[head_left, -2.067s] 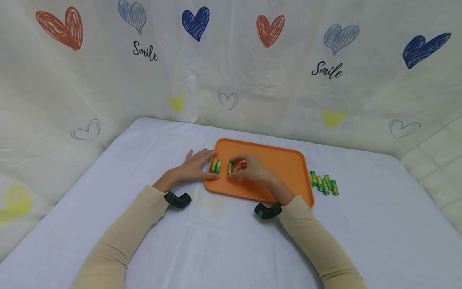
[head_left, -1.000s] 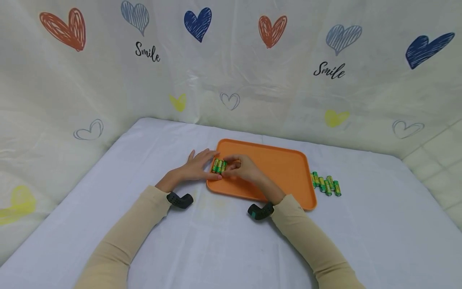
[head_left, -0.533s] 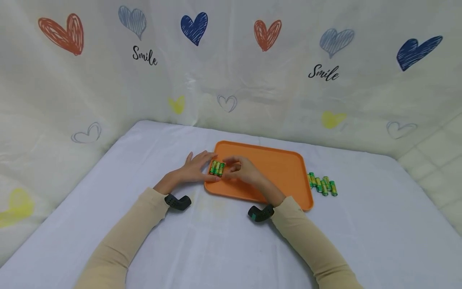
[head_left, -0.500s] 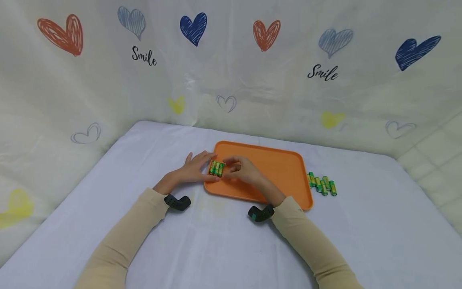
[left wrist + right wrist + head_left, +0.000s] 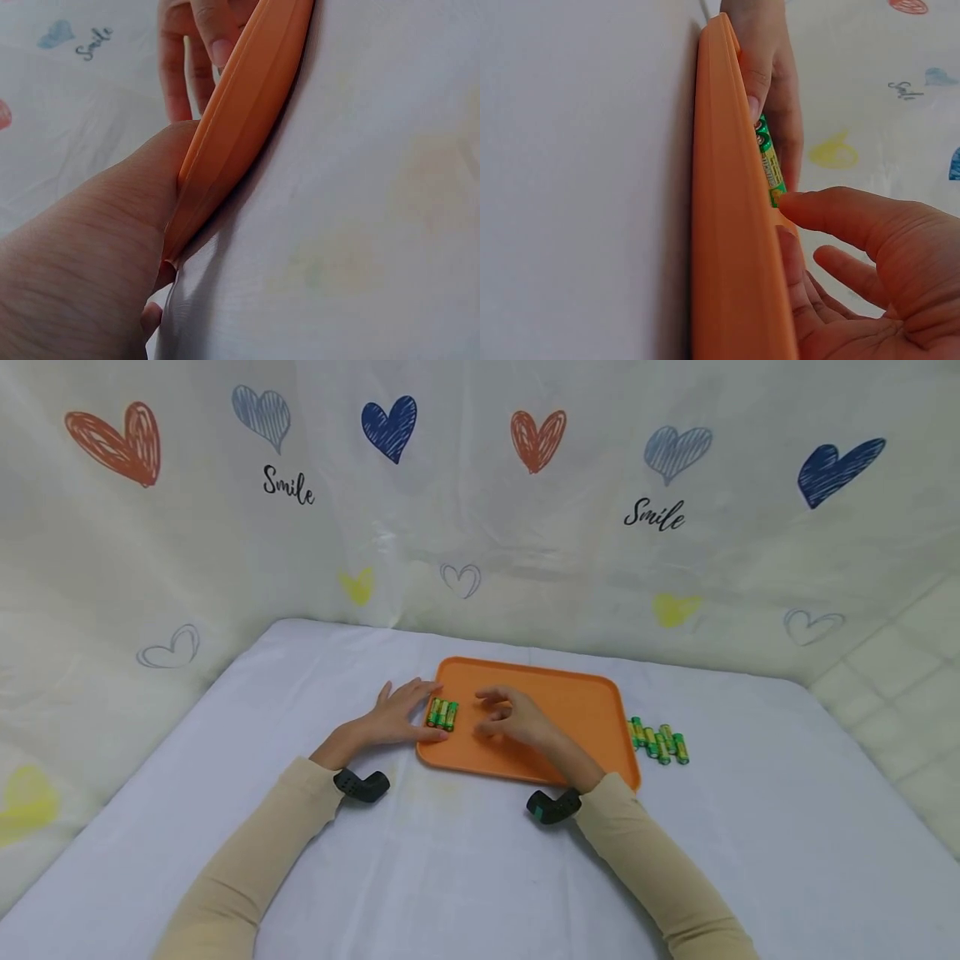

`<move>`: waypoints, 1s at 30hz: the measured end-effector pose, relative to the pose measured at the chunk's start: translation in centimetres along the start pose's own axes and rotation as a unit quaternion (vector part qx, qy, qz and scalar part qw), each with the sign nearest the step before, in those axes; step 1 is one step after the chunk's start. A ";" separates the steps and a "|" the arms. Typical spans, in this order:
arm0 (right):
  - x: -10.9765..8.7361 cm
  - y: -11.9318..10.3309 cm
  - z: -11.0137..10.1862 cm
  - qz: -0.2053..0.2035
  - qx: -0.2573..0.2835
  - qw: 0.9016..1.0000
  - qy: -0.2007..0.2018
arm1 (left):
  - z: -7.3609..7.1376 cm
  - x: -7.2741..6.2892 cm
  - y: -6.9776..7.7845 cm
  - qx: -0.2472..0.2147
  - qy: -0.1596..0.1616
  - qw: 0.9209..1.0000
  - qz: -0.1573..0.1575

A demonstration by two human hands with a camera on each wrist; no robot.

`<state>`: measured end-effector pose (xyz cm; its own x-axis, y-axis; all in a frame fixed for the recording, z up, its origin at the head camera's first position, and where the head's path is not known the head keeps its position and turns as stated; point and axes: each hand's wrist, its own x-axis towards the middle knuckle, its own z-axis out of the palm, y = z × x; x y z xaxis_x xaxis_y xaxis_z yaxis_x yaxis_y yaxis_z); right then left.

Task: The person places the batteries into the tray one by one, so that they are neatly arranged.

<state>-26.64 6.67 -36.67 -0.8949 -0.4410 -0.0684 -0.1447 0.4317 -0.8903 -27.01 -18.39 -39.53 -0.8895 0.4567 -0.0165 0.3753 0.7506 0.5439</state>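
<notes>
Three green-and-yellow batteries [image 5: 442,714] lie side by side at the left end of the orange tray [image 5: 540,714]. My left hand [image 5: 393,714] spans the tray's left rim, thumb and fingers spread on either side of the batteries. Over the tray, to the right of the batteries, my right hand [image 5: 521,718] holds nothing, with a gap between its bent fingers and thumb. From the right wrist, the battery row [image 5: 769,161] shows beyond the tray rim [image 5: 735,195], past my right thumb.
Several more batteries [image 5: 660,742] lie on the white cloth [image 5: 750,810] just off the tray's right edge. A pale curtain printed with hearts [image 5: 480,518] hangs behind the table.
My right hand brought a third battery leftward against the other two, let go of it and drew back to the right. The left hand has stayed at the tray's left rim.
</notes>
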 end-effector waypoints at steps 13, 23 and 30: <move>-1.0 0.8 -1.6 0.015 0.014 1.000 0.017 | 0.0 0.0 -0.4 0.001 0.004 1.000 0.005; -1.9 1.5 -2.8 0.005 0.007 1.000 0.005 | -0.1 0.0 -0.2 -0.006 -0.004 1.000 -0.005; -2.6 2.0 -3.8 -0.010 -0.003 1.000 -0.011 | -0.3 -0.2 0.1 -0.016 -0.001 1.000 0.000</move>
<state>-26.17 11.68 -36.54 -0.8822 -0.4669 -0.0613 -0.1643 0.4271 -0.8891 -26.91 -18.59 -39.20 -0.8887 0.4581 -0.0188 0.3669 0.7351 0.5701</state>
